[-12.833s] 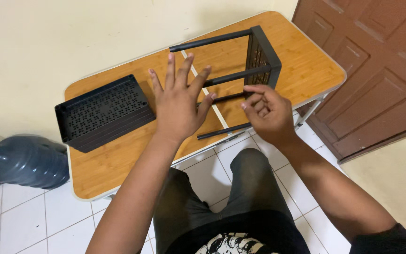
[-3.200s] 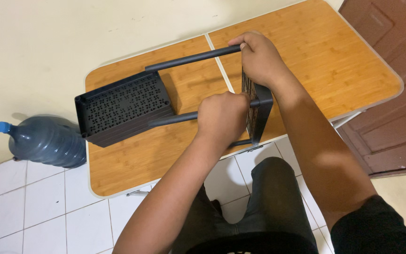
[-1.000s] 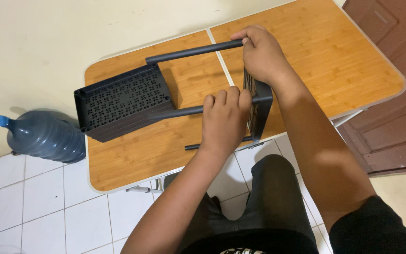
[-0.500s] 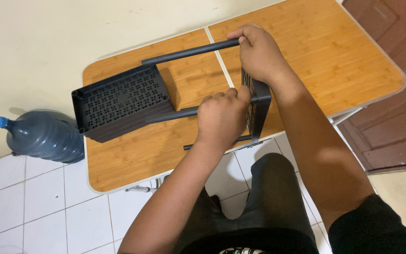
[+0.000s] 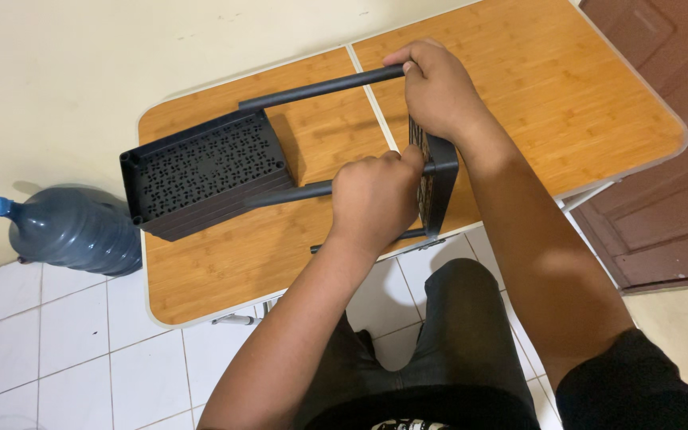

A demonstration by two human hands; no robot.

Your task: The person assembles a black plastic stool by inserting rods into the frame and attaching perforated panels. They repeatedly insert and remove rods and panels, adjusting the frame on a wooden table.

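Both hands are clamped: my left hand (image 5: 372, 203) fists one dark grey plastic pole (image 5: 292, 193), my right hand (image 5: 438, 89) grips the perforated black plastic shelf panel (image 5: 433, 183).

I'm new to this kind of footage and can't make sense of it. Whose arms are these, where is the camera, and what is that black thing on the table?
The camera sits on a person's head and looks down, so the two bare arms are that person's own, with their dark trousers below. In front of them is a wood-topped folding table on a white tiled floor. On it lies a black plastic shelf part on its side: a perforated shelf panel with dark poles sticking out sideways. The left hand is closed in a grip around one pole; the right hand grips the panel's top where another pole joins it. A stack of black perforated trays lies to the left. A blue water jug lies on the floor.
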